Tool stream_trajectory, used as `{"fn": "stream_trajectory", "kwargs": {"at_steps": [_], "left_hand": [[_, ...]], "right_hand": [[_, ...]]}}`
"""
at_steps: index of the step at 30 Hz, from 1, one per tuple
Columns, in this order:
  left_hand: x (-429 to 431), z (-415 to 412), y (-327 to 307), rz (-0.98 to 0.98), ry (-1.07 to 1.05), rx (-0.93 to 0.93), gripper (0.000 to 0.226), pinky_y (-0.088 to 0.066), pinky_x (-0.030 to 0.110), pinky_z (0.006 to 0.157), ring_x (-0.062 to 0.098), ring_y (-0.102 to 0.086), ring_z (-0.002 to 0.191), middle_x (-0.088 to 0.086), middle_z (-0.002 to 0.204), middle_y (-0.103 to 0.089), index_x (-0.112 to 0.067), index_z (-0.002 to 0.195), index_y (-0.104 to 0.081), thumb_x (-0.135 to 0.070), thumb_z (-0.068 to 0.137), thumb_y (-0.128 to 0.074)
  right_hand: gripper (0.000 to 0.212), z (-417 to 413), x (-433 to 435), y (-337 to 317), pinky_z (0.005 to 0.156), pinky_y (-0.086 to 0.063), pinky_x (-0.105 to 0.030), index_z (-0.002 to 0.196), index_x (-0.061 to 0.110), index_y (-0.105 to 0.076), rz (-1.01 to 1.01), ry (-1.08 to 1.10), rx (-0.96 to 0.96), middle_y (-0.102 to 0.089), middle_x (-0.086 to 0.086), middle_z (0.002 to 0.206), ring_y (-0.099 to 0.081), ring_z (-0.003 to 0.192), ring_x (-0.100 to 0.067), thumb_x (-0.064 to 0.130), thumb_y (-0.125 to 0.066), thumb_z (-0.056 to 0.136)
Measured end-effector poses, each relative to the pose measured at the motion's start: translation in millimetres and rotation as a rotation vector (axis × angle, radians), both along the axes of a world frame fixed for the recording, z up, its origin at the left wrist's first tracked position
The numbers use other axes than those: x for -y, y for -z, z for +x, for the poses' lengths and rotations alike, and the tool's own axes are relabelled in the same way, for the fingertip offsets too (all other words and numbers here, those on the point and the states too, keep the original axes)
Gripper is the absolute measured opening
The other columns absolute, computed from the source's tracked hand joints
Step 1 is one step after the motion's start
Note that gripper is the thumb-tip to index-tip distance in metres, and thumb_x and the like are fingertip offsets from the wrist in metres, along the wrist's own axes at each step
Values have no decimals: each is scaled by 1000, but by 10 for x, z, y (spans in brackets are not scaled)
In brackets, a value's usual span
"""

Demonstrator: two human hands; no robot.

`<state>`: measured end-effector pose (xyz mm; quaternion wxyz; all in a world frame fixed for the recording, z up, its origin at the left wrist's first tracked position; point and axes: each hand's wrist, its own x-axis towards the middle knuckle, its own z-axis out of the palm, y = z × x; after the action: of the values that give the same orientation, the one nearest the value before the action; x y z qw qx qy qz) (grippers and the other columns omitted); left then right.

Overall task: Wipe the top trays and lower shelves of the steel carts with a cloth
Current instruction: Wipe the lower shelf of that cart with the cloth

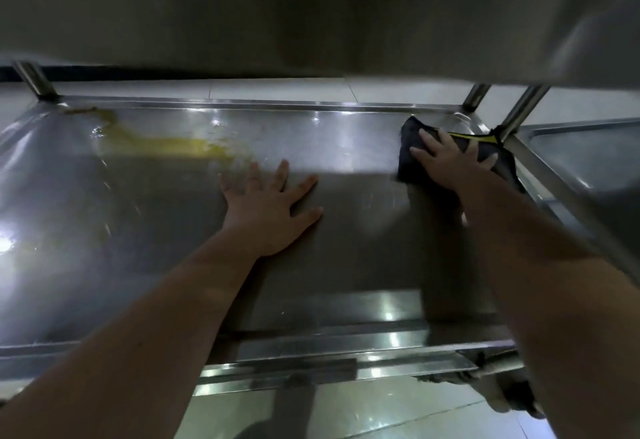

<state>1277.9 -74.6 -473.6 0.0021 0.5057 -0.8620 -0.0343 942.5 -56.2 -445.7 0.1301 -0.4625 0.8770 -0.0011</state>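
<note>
Left hand [268,208] flat and spread wide on the steel shelf [346,248], right hand [450,158] beyond it, fingers splayed pressing a dark cloth [408,147] onto the shelf's far right corner, yellow smear [173,144] far left of the left hand

Dark navy cloth [408,158] showing a yellow edge stripe, grey steel shelf [346,230] gleaming, yellow-brown smear [173,144] streaking it, pale floor tiles [277,88] glinting
</note>
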Motion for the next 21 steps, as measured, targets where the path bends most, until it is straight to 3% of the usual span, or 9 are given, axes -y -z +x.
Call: {"fn": "stream_trajectory", "kwargs": {"at_steps": [5,9,14,18,21], "left_hand": [[42,-14,-30,17,-2,1,78,14,75,101,37,11,148,-12,162,11,-64,141,8,-90,68,2],[79,-16,-37,15,7,1,78,14,74,101,39,10,147,-10,163,10,-63,141,8,-90,68,2],[73,-38,-55,26,19,-1,76,10,76,101,41,11,147,-9,163,9,-63,141,7,-89,70,0],[61,-7,-82,60,32,4,75,6,78,102,43,11,146,-8,163,9,-61,143,5,-86,72,0],[72,27,-124,115,51,-54,58,7,77,103,41,14,146,-11,163,9,-60,145,-4,-73,89,-13]], "right_hand": [[59,-38,-126,11,110,5,-70,141,65,2,18,-88,-30,6,23,160,7,148,-34,80,-16,86],[60,29,-1003,-12,113,0,-66,134,71,12,-1,-179,-63,7,25,160,3,149,-33,84,-9,80],[63,344,-2093,15,114,5,-59,124,79,19,26,-128,-57,11,35,153,7,149,-27,87,-3,65],[62,727,-1999,-24,113,4,-65,130,72,18,74,4,-50,11,26,159,10,148,-33,85,-11,76],[65,1565,-1592,12,109,9,-69,144,60,10,21,-118,-120,12,19,161,12,147,-40,78,-14,87]]}}
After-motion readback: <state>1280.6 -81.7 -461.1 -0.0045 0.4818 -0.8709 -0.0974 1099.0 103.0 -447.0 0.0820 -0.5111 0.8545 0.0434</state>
